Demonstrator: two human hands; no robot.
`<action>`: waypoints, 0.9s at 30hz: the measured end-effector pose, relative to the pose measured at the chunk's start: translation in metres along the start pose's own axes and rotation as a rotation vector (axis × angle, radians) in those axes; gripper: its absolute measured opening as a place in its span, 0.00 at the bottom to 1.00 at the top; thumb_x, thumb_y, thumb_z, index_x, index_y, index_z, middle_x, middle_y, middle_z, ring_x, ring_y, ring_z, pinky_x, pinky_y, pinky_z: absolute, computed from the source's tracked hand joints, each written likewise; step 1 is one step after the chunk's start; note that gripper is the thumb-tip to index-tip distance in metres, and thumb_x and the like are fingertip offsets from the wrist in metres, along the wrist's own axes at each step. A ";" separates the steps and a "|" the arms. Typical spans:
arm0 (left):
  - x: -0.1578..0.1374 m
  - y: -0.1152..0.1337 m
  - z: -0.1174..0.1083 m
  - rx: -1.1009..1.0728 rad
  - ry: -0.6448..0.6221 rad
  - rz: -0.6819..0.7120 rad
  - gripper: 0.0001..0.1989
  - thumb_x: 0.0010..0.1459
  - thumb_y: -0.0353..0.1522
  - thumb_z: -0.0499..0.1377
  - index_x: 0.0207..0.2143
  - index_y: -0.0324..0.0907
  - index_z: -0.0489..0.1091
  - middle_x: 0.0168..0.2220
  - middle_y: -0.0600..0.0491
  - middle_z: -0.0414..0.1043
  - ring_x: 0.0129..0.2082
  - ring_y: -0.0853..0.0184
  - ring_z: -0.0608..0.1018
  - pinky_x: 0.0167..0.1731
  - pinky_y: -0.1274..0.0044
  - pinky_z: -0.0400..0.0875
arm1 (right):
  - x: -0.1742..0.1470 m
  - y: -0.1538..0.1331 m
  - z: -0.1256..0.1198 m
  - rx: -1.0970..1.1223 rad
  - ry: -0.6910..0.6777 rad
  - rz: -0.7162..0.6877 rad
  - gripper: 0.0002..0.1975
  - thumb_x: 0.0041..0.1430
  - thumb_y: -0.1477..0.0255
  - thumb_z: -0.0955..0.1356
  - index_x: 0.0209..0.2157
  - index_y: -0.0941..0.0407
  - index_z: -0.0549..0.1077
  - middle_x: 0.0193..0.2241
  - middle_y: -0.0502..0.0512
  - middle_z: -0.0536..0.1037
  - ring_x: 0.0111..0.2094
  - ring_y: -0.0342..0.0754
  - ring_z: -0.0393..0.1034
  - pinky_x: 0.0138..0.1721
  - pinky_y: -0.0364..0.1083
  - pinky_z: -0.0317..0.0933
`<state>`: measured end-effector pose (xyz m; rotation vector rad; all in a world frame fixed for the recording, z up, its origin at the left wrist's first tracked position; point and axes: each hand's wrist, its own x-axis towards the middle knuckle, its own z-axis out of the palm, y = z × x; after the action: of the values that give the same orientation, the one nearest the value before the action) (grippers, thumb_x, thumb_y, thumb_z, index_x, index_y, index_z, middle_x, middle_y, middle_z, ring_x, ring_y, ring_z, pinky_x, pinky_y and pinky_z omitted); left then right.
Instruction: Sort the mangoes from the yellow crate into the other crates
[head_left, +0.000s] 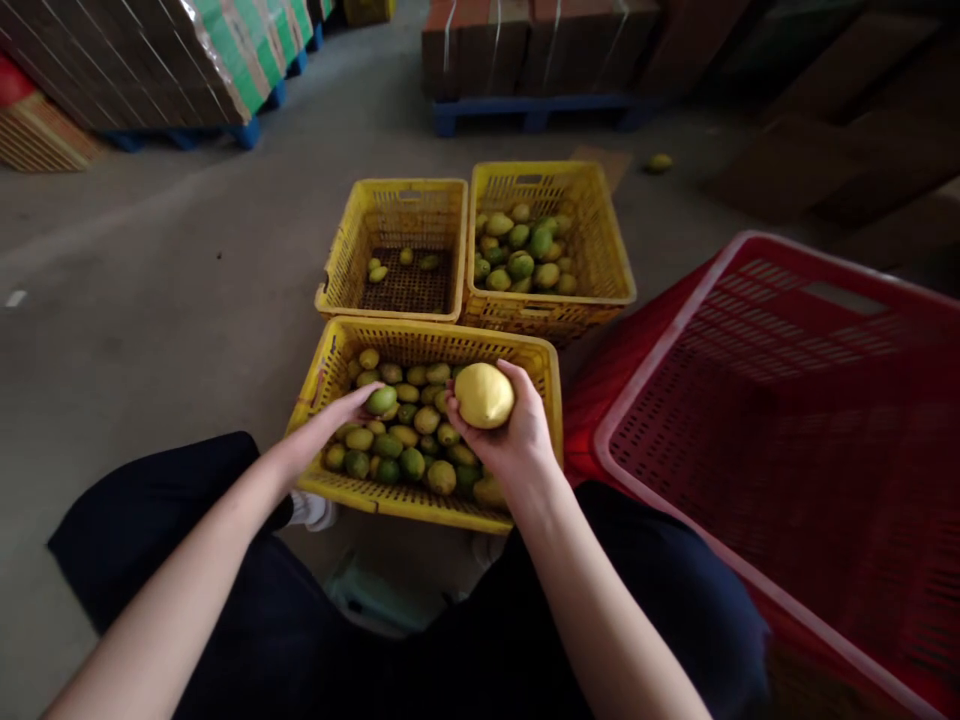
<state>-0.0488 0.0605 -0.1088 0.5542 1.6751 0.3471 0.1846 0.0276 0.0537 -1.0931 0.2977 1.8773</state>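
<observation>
A large yellow lemon (485, 395) rests in my right hand (523, 430), with the fingers and thumb curled round it above the near yellow crate (450, 515). My left hand (351, 408) is at the left part of the same crate, its fingers round a green lemon (381, 401); the fingertips are partly hidden behind that fruit. Below both hands, many green and yellow lemons (412, 463) fill the crate in a loose layer.
Behind stand two more yellow crates: the left one (330, 290) with several lemons, the right one (615, 250) with a pile. A large red crate (675, 350) is at my right. Farther off are boxes on blue pallets (536, 110) and a stray lemon (659, 163) on the floor.
</observation>
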 end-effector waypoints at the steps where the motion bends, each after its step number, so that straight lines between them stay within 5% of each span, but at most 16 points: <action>1: -0.013 0.012 0.003 -0.054 -0.077 -0.022 0.22 0.59 0.49 0.54 0.37 0.39 0.73 0.27 0.48 0.75 0.28 0.64 0.76 0.28 0.76 0.69 | -0.005 0.002 0.000 -0.019 -0.040 0.046 0.09 0.57 0.64 0.64 0.33 0.56 0.69 0.23 0.55 0.74 0.25 0.47 0.71 0.18 0.41 0.67; 4: -0.066 0.052 0.012 -0.200 -0.320 0.055 0.26 0.59 0.50 0.51 0.35 0.37 0.74 0.25 0.47 0.74 0.22 0.68 0.72 0.22 0.78 0.66 | -0.016 0.008 -0.003 -0.088 -0.143 0.095 0.13 0.57 0.63 0.62 0.34 0.58 0.70 0.22 0.58 0.75 0.23 0.48 0.71 0.12 0.38 0.59; 7: -0.130 0.080 0.015 -0.292 -0.477 0.337 0.23 0.56 0.47 0.58 0.42 0.37 0.73 0.31 0.47 0.76 0.29 0.66 0.76 0.25 0.79 0.65 | -0.017 0.012 -0.007 -0.154 -0.169 -0.027 0.10 0.55 0.66 0.64 0.33 0.58 0.69 0.20 0.54 0.74 0.20 0.48 0.70 0.13 0.40 0.60; 11: -0.182 0.078 0.010 -0.234 -0.545 0.663 0.28 0.49 0.48 0.66 0.46 0.37 0.72 0.40 0.45 0.76 0.40 0.63 0.76 0.34 0.78 0.67 | -0.015 0.015 -0.014 -0.258 -0.235 -0.273 0.12 0.49 0.66 0.70 0.35 0.56 0.70 0.23 0.50 0.75 0.23 0.47 0.70 0.20 0.43 0.65; 18: -0.168 0.039 0.012 -0.142 -0.152 1.057 0.32 0.37 0.37 0.73 0.46 0.46 0.68 0.48 0.49 0.71 0.47 0.60 0.75 0.48 0.72 0.69 | -0.025 0.020 -0.035 -0.742 -0.346 -1.080 0.34 0.39 0.78 0.76 0.50 0.49 0.69 0.45 0.50 0.75 0.43 0.48 0.70 0.42 0.44 0.66; 22: -0.168 0.035 0.015 -0.074 -0.078 1.208 0.31 0.40 0.36 0.73 0.47 0.47 0.67 0.48 0.49 0.72 0.49 0.59 0.74 0.50 0.71 0.69 | -0.020 0.020 -0.036 -0.841 -0.313 -1.247 0.33 0.38 0.78 0.77 0.49 0.50 0.71 0.50 0.53 0.73 0.51 0.52 0.67 0.50 0.49 0.63; 27: -0.173 0.029 0.012 0.001 -0.011 1.324 0.28 0.44 0.35 0.72 0.48 0.46 0.67 0.51 0.46 0.71 0.51 0.58 0.74 0.52 0.69 0.68 | -0.016 0.025 -0.024 -0.914 -0.429 -1.291 0.31 0.41 0.76 0.77 0.49 0.49 0.71 0.49 0.53 0.73 0.52 0.52 0.68 0.53 0.51 0.62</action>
<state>-0.0130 -0.0097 0.0481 1.6167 1.0712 1.2643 0.1813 -0.0103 0.0467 -0.9595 -1.3266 0.9094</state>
